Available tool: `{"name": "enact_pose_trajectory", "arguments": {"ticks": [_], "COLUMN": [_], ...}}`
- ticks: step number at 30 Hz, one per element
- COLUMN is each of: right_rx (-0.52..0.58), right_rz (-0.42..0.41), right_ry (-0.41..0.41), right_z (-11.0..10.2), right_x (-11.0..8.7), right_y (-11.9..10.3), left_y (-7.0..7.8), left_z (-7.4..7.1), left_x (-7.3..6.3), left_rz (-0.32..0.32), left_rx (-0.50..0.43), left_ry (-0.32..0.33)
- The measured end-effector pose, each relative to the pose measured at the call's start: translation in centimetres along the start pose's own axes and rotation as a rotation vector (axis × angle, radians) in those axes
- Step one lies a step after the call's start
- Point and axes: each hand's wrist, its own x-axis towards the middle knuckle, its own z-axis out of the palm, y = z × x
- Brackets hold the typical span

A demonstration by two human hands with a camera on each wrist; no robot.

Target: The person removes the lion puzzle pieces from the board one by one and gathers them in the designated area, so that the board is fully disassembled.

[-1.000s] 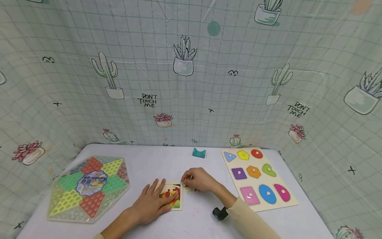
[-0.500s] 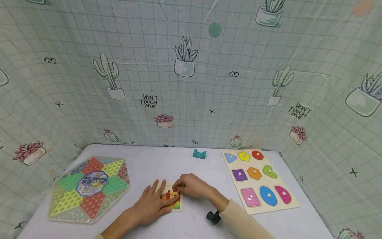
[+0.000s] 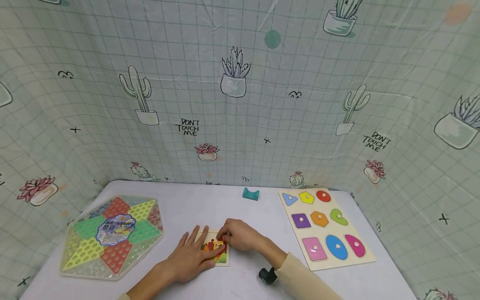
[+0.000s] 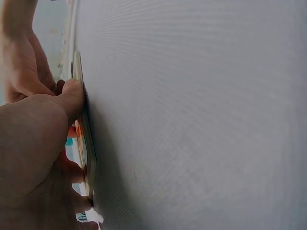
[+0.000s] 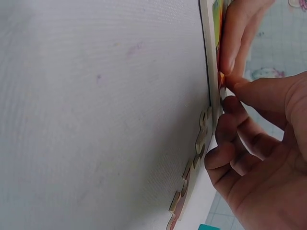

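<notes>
A small square jigsaw puzzle board [image 3: 223, 260] with a lion-like picture lies at the front middle of the table. My left hand [image 3: 189, 255] rests on its left part, fingers spread, the index finger reaching across the picture. In the left wrist view the thumb [image 4: 73, 98] lies at the board's near edge. My right hand [image 3: 240, 236] pinches a puzzle piece at the board's upper right; the fingertips mostly hide that piece. Beside the board, in the right wrist view, loose jigsaw pieces [image 5: 181, 197] lie below the right hand's curled fingers.
A Chinese checkers board [image 3: 114, 237] in clear wrapping lies at left. A peg puzzle of coloured shapes [image 3: 326, 231] lies at right. A teal curved block [image 3: 251, 194] stands at the back. A small black object [image 3: 267, 276] sits beside the right sleeve. A patterned curtain [image 3: 240, 125] hangs behind.
My right hand has moved left from the loose pieces onto the board's upper right part, and barely moved in the last half second. My left hand has stayed in place.
</notes>
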Motion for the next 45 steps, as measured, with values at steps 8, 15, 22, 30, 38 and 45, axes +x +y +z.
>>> {"name": "enact_pose_trajectory", "arguments": {"ticks": [8, 15, 22, 30, 38, 45], "right_rx": [-0.018, -0.036, -0.025, -0.015, -0.034, -0.026], "right_rz": [-0.012, -0.014, -0.002, 0.000, 0.001, 0.026], "right_ry": [0.022, 0.026, 0.024, 0.015, 0.032, 0.061], "right_z": [-0.04, -0.11, -0.09, -0.28, -0.39, -0.69], "right_x": [-0.23, -0.30, -0.34, -0.17, -0.29, -0.37], "right_y": [-0.20, -0.40, -0.46, -0.53, -0.37, -0.37], "left_y": [0.04, -0.13, -0.06, -0.05, 0.01, -0.03], "left_z": [-0.23, 0.03, -0.01, -0.08, -0.05, 0.10], "left_x": [-0.01, 0.18, 0.16, 0.11, 0.04, 0.15], "left_rz": [-0.017, -0.015, -0.016, -0.018, -0.012, -0.016], "left_rx": [0.003, 0.015, 0.012, 0.009, 0.001, -0.003], "left_ry": [-0.024, -0.026, -0.031, -0.040, -0.033, -0.016]}}
